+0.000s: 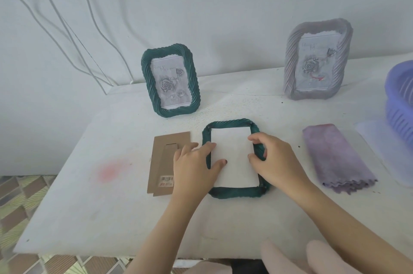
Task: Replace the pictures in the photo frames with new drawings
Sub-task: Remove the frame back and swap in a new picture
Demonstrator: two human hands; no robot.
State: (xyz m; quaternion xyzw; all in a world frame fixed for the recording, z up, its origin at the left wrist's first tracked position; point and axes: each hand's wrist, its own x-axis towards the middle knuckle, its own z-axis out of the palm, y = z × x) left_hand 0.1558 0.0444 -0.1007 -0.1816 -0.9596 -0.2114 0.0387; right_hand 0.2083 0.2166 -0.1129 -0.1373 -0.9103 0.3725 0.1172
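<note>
- At worktop (111,206) centre, a green frame (237,192) lies face down with a white sheet (232,153) in its back opening.
- On the sheet and left rim the left hand (194,164) presses, fingers straight. The right hand (277,162) curls round the right rim.
- Its cardboard backing (163,157) lies off at nine o'clock, so closing remains.
- Behind, a standing green frame (146,77) at eleven o'clock and a grey frame (290,61) at two o'clock show rose prints, so both are probably yet to be done.

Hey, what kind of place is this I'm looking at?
Likely a home work corner: a worn white table against a white wall, a patterned tile floor, and a purple plastic basket near a folded cloth.
</note>
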